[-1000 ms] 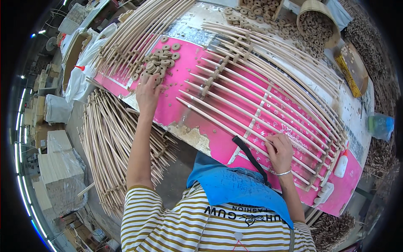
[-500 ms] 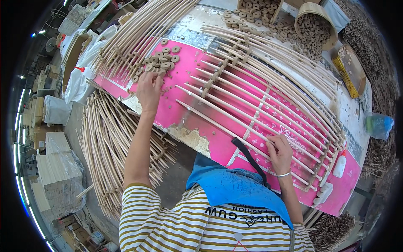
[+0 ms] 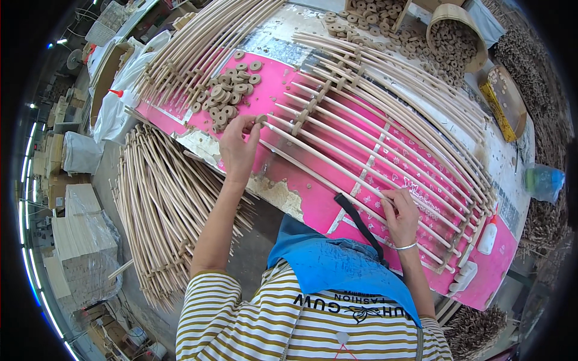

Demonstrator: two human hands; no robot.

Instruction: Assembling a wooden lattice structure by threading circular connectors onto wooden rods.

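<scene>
Left hand [image 3: 239, 147] pinching wooden ring [image 3: 261, 118] at rod [image 3: 325, 157] end (right hand [image 3: 401, 215] fingers closed on same rod).

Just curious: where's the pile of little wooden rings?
The ring pile lies on the pink table, upper left in the head view, just above the left hand.

Table top [image 3: 337, 180] bright pink, worn to white patches at its near edge; rods [image 3: 385, 120] pale natural wood; rings [image 3: 229, 96] tan; apron [image 3: 337, 265] blue; shirt [image 3: 241, 325] striped olive and white; box [image 3: 503, 102] yellow; bottle [image 3: 543, 180] blue-green.
</scene>
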